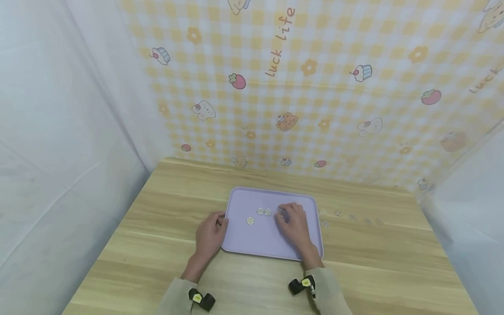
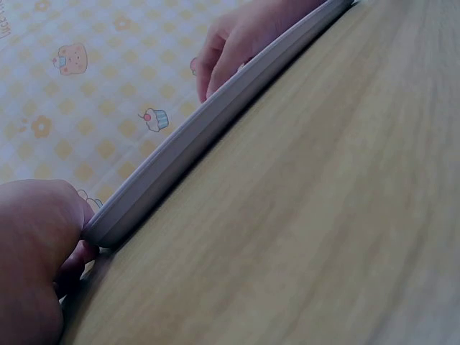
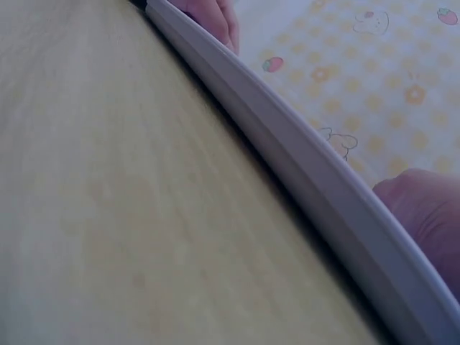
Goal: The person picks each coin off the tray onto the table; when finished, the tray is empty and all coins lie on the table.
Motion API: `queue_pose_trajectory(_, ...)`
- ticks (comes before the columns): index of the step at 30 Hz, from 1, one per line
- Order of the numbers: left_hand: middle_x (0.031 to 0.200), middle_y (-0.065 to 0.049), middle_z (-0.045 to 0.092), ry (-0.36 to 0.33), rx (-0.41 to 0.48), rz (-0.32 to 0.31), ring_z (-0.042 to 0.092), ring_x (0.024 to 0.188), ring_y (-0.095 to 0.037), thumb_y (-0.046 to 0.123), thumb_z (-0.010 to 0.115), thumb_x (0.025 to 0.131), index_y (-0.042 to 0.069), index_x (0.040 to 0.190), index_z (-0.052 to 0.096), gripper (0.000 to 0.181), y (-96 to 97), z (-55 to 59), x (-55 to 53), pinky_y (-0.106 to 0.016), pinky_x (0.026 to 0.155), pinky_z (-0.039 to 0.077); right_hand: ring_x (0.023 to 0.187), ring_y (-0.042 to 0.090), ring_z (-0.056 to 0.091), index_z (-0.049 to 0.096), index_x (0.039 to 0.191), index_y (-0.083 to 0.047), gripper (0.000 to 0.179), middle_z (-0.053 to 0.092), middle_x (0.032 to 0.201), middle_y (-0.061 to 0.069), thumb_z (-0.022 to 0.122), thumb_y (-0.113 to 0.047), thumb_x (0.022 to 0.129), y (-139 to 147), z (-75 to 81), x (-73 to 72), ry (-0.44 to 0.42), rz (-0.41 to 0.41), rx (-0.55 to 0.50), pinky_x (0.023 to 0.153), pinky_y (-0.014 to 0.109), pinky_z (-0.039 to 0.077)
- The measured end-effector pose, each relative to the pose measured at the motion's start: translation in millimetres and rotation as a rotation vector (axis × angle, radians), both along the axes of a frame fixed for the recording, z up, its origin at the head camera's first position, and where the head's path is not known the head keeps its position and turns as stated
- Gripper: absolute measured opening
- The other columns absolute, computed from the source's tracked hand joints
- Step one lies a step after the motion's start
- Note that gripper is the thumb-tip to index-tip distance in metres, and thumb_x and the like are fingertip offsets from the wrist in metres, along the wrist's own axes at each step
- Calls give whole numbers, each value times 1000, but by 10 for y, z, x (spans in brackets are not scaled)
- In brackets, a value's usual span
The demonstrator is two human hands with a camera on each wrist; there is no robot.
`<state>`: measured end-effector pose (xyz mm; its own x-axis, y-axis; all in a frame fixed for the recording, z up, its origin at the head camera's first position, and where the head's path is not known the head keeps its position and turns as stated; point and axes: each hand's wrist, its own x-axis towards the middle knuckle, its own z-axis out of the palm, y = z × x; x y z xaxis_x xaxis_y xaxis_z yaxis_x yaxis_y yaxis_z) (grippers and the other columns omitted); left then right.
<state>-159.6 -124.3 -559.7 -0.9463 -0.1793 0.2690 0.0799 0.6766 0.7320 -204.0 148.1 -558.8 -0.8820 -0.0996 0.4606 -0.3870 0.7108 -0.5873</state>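
Observation:
A shallow lilac tray (image 1: 252, 240) lies on the wooden table. At its left edge my left hand (image 1: 210, 234) grips the rim, thumb above and fingers below it in the left wrist view. My right hand (image 1: 296, 225) is over the right half of the tray. Its thumb and curled index finger close round a small shiny disc (image 1: 282, 214), mostly hidden by the hand. Left of that hand, three small round shiny discs (image 1: 250, 221) lie flat on the tray, two of them side by side.
Several more clear, shiny discs (image 1: 352, 217) lie scattered on the table (image 1: 374, 253) right of the tray. A checked yellow-and-white curtain (image 1: 334, 100) with printed cartoons hangs behind the table. White sheets (image 1: 59, 153) close off both sides.

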Motion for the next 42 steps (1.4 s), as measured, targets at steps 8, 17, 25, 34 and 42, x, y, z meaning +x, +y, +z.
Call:
queue_pose_trajectory(8,73,4,66,-13,0,1,43,51,-6,19,69,92,7,111,72,23,15,30,4,-29,66,37,95,27,57,75,104,-6,22,67,98,8,76,-14,83,27,-49,-6,-8,-23,27,84,43,41)
queue_pose_trajectory(17,73,4,66,-21,-2,-1,43,51,-7,19,68,92,7,111,71,24,21,32,5,-29,65,37,92,28,57,75,99,-6,20,67,94,8,73,-13,80,38,-30,24,-37,-37,64,82,43,41)
queue_pose_trajectory(25,73,4,65,0,-11,2,43,52,-6,19,69,91,7,111,72,23,21,20,8,-28,65,36,70,15,46,72,98,-8,19,55,70,-3,70,-15,81,52,29,21,-169,-33,100,74,35,36)
queue_pose_trajectory(34,73,3,66,-16,-10,10,43,52,-6,18,69,91,6,111,71,24,10,12,11,-28,65,36,71,16,45,70,98,-10,17,53,71,-2,69,-18,83,70,134,-36,-398,-15,104,80,37,34)
queue_pose_trajectory(42,73,2,65,-38,-8,9,43,51,-8,19,68,91,6,113,71,25,26,31,8,-29,65,36,72,17,43,68,102,-9,22,51,72,-2,70,-15,80,106,40,-19,-334,-11,33,81,35,31)
